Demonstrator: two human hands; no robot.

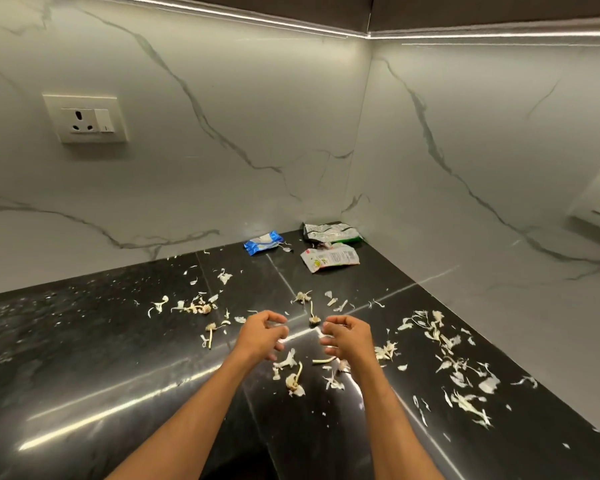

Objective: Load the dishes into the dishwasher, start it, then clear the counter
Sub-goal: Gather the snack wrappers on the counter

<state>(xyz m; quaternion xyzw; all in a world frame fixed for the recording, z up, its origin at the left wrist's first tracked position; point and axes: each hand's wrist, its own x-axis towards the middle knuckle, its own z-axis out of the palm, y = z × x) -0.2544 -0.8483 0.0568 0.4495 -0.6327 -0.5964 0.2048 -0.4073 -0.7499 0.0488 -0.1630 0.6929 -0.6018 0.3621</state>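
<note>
left hand (262, 336): hovering low over the tabletop, fingers loosely curled, nothing in it that I can see
right hand (347, 337): same, just beside the left one, palms facing in, also empty
task stuff: dry white papery garlic skins and stalks (293, 382) all over the glossy black stone tabletop (84, 358), some right under the hands, thickest over by the right wall
step: clearing the counter, I'd say; no dishwasher in view
doing it well: cup both hands and rake inward to one heap, slowly, since those skins look light enough to fly
wrappers: crumpled blue plastic wrapper (262, 243) and two crumpled green-and-white packets (329, 259) in the back corner, easy grabs
edges: white marble-look walls (222, 98) close the back and right
room: plenty open on the left; keep the bits off the front edge
</note>
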